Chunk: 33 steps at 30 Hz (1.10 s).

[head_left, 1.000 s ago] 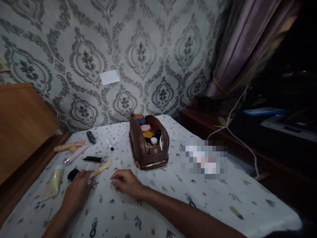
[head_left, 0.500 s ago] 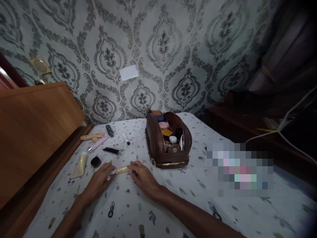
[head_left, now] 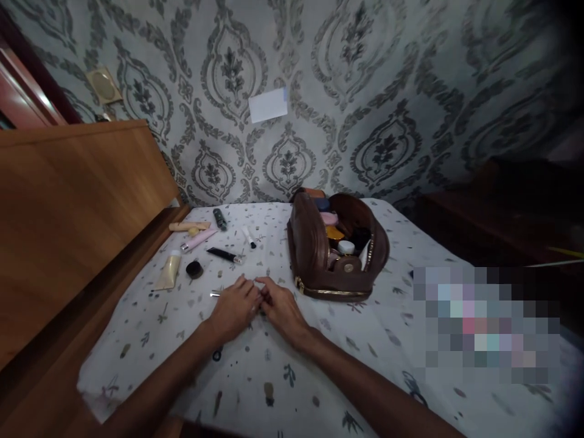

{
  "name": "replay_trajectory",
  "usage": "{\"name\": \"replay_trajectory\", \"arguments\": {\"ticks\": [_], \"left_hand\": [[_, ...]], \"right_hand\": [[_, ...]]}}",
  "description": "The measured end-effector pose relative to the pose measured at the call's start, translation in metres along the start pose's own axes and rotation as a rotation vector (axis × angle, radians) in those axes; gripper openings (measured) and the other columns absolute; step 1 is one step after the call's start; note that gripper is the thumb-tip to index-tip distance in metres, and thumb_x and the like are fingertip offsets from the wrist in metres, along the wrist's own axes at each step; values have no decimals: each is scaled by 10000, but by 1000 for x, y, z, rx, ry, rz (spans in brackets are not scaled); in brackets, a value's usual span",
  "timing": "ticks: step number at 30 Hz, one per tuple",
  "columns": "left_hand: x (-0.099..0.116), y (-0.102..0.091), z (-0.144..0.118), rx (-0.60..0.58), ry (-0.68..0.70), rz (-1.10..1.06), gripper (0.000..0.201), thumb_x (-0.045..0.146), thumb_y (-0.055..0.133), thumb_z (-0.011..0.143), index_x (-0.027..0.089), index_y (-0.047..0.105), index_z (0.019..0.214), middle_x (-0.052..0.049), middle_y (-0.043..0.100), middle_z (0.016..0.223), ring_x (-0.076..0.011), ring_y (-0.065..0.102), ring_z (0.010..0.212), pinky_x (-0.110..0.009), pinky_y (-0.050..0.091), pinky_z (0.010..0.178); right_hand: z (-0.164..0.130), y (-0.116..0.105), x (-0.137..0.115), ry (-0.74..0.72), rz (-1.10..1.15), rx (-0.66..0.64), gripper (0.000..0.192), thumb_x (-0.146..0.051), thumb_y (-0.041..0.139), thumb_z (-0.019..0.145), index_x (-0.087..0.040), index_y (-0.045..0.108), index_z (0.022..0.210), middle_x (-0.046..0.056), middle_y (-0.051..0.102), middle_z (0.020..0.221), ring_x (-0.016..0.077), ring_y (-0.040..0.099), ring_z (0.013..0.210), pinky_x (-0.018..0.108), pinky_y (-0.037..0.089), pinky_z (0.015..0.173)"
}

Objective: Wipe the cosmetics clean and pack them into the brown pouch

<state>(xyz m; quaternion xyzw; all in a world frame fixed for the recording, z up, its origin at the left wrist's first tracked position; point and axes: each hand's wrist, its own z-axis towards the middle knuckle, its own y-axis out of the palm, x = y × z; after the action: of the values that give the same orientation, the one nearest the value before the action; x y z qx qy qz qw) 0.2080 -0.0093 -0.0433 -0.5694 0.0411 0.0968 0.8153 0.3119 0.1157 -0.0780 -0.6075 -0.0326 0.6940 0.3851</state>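
My left hand [head_left: 236,307] is closed, palm down, over a small slim tube. Only the tube's shiny end [head_left: 216,294] sticks out on the left; the rest is hidden under the fingers. Fingers bent, my right hand [head_left: 285,311] meets the left one at the fingertips, and what they pinch is hidden. Beyond the hands lie a black tube [head_left: 224,254], a round black jar [head_left: 194,269] and a cream squeeze tube [head_left: 168,271]. To the right of my hands stands a brown cosmetic bag [head_left: 310,243], unzipped and full of items.
Farther back lie a pink tube [head_left: 199,239], a tan tube [head_left: 188,227], a dark green item [head_left: 219,219] and a small white tube with a black cap [head_left: 249,236]. A wooden panel [head_left: 82,201] borders the left side. A blurred-out patch [head_left: 486,325] covers the right.
The view has shifted, so the things appear farther right and higher. My hands have come together, and my left hand now covers the cream tube that showed between them.
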Motion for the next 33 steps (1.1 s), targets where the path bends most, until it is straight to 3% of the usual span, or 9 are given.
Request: {"name": "replay_trajectory", "arguments": {"ticks": [5, 11, 18, 25, 30, 33], "left_hand": [[0, -1, 2, 0, -40, -46, 223, 262, 422, 1008, 178, 609, 921, -67, 597, 844, -234, 530, 867, -364, 478, 732], [-36, -2, -27, -66, -134, -41, 255, 317, 432, 1007, 182, 612, 888, -68, 603, 876, -236, 527, 897, -379, 449, 795], [-64, -5, -46, -87, -410, -247, 267, 334, 399, 1008, 186, 608, 934, -72, 610, 953, -222, 568, 931, -336, 463, 823], [-69, -2, -34, -97, -531, -264, 261, 297, 332, 1018, 191, 558, 1092, -30, 667, 839, -190, 643, 788, -291, 480, 718], [-74, -9, -17, -149, -514, -167, 243, 213, 386, 978, 187, 587, 1113, -91, 668, 1057, -220, 651, 929, -319, 493, 791], [-78, -12, -1, -180, -484, -99, 311, 188, 404, 960, 193, 570, 1223, -110, 623, 1089, -244, 621, 965, -333, 503, 769]], "right_hand": [[1, -2, -1, 8, 54, 2, 515, -26, 552, 749, -207, 586, 1230, -6, 694, 811, 158, 645, 741, 270, 484, 752], [3, -5, -8, 39, 36, 6, 270, -110, 599, 784, -204, 687, 1022, -5, 686, 741, 150, 610, 659, 256, 466, 668], [1, -8, -15, 66, 2, -16, 158, -133, 578, 811, -189, 706, 887, -2, 676, 718, 153, 614, 674, 242, 428, 650], [1, -8, -15, 64, -4, -19, 164, -118, 566, 799, -187, 701, 864, -2, 661, 693, 155, 603, 658, 242, 419, 639], [2, -5, -9, 34, 16, -19, 190, -94, 557, 787, -192, 695, 873, -6, 657, 697, 153, 604, 660, 247, 438, 654], [3, -4, -8, 17, 2, -24, 193, -87, 576, 778, -189, 694, 890, 6, 666, 756, 154, 608, 691, 252, 450, 679]]}}
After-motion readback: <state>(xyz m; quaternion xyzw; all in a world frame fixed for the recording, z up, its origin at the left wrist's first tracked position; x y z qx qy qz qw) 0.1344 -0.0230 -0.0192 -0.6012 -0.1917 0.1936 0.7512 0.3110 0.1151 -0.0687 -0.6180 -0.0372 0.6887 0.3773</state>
